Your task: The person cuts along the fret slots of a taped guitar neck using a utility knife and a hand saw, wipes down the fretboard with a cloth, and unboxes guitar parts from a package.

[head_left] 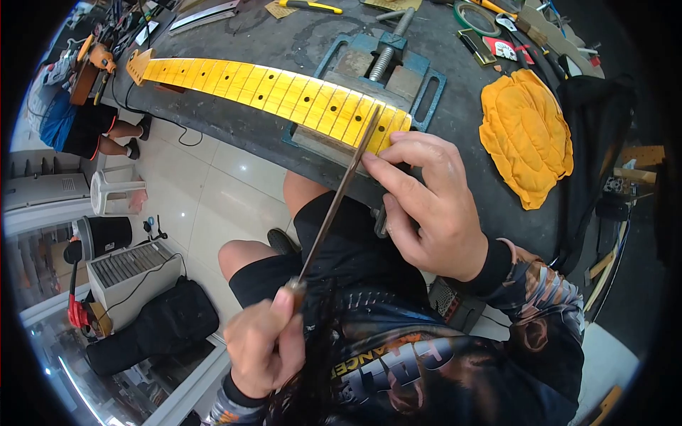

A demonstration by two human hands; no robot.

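Observation:
A yellow maple guitar neck with black dot inlays and frets lies fretboard up across the bench, its wide end over a blue metal vise. My left hand is closed around the wooden handle of a long, narrow metal file. The file's blade slants up across the edge of the fretboard near the wide end, and its tip lies over the frets. My right hand is bent with fingers apart. Its fingertips touch the neck's edge right beside the blade, and the thumb hangs free below.
A crumpled orange cloth lies on the dark bench at the right. Green tape and a yellow cutter are at the back. At the left are another person, a white stool and a black case.

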